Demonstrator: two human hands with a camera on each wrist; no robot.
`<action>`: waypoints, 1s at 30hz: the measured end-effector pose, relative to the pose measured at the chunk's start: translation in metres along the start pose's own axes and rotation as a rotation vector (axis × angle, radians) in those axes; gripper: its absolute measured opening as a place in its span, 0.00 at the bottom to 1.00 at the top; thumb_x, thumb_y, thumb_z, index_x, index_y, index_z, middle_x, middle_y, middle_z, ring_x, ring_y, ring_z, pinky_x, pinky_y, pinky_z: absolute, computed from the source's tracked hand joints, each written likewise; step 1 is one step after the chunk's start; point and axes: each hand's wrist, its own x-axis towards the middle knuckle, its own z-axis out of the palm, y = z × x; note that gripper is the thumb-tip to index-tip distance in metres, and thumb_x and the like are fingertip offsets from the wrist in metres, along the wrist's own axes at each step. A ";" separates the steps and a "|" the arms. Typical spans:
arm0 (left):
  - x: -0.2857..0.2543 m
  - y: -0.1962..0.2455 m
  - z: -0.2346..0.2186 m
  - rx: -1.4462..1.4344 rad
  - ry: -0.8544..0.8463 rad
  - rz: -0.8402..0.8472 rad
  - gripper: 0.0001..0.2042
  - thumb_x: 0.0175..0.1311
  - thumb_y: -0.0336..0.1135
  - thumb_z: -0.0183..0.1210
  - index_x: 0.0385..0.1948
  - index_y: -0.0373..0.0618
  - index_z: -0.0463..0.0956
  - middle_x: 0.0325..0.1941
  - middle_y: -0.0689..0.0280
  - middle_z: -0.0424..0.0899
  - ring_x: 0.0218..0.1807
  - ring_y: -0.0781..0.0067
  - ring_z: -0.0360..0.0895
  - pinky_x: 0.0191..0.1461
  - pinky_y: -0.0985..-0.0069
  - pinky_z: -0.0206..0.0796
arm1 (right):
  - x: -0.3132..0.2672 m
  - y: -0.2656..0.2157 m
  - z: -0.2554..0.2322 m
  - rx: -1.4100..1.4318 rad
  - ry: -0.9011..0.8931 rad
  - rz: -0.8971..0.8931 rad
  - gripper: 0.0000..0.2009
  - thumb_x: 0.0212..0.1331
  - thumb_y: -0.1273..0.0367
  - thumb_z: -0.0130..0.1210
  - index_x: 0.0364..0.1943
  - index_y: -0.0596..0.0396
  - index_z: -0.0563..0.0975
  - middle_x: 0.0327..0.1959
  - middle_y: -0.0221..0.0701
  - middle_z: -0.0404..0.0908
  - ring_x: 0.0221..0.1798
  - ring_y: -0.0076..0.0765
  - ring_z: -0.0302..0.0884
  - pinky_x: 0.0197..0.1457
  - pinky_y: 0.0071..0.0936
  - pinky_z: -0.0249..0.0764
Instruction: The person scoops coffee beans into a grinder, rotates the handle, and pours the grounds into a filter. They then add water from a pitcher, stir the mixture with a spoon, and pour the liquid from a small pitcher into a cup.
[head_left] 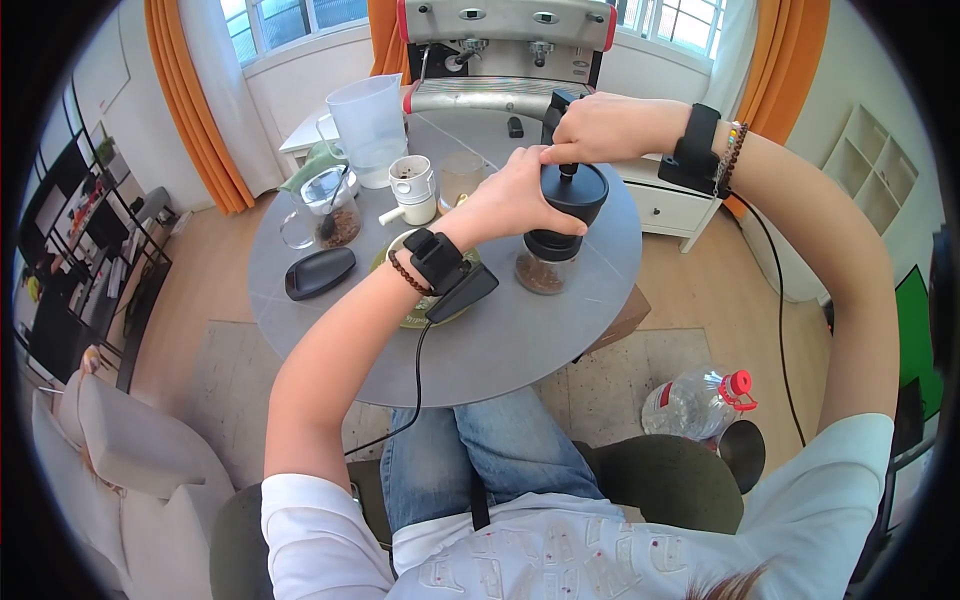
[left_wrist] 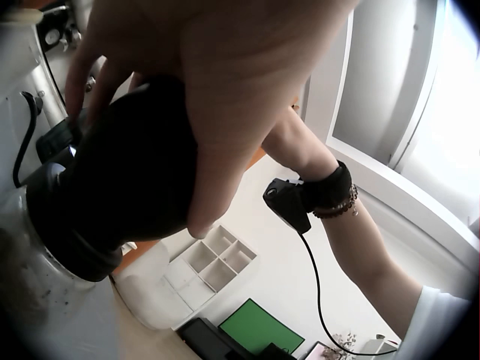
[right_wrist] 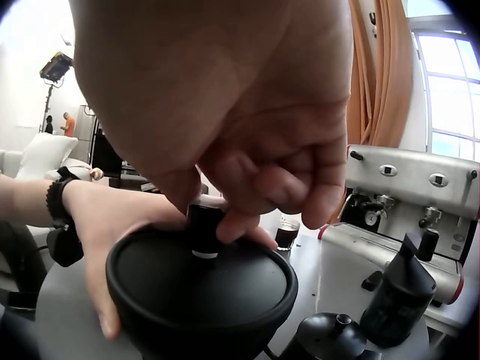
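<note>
A hand coffee grinder [head_left: 588, 190] with a black hopper and lid stands upright at the right side of the round table. Brown grounds show in its clear glass base [head_left: 543, 276]. My left hand [head_left: 508, 203] grips the hopper from the left, and in the left wrist view the thumb [left_wrist: 212, 191] wraps round its near side. Above the lid, my right hand [head_left: 612, 128] pinches the short black knob [right_wrist: 204, 229] at the centre between thumb and fingers. Curled fingers hide part of that knob in the right wrist view.
Left on the grey table [head_left: 480, 365] are a plastic pitcher [head_left: 367, 125], a white cup [head_left: 411, 190], a glass jug [head_left: 343, 222] holding brown beans, a black tray [head_left: 320, 274] and a green plate [head_left: 415, 320]. An espresso machine [head_left: 510, 95] stands behind. A large bottle [head_left: 690, 405] is on the floor.
</note>
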 end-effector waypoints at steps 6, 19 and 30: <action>-0.002 0.001 0.003 0.001 0.047 -0.005 0.49 0.38 0.54 0.75 0.63 0.36 0.62 0.59 0.49 0.69 0.63 0.54 0.68 0.67 0.66 0.61 | 0.009 0.016 0.017 0.322 -0.063 0.034 0.23 0.72 0.55 0.38 0.38 0.58 0.81 0.21 0.31 0.74 0.22 0.33 0.74 0.29 0.29 0.73; -0.006 0.009 0.001 0.042 0.051 -0.044 0.53 0.37 0.57 0.75 0.63 0.30 0.60 0.60 0.46 0.68 0.64 0.53 0.69 0.66 0.66 0.63 | 0.002 0.003 0.014 0.285 0.100 0.232 0.14 0.64 0.59 0.50 0.43 0.55 0.77 0.26 0.32 0.77 0.27 0.34 0.77 0.34 0.31 0.76; -0.003 0.004 0.000 -0.004 0.051 -0.046 0.53 0.35 0.58 0.75 0.62 0.30 0.60 0.60 0.46 0.68 0.62 0.51 0.70 0.64 0.65 0.66 | -0.001 0.024 0.012 -0.281 0.229 -0.414 0.20 0.59 0.56 0.58 0.49 0.56 0.79 0.45 0.28 0.76 0.47 0.37 0.73 0.53 0.34 0.71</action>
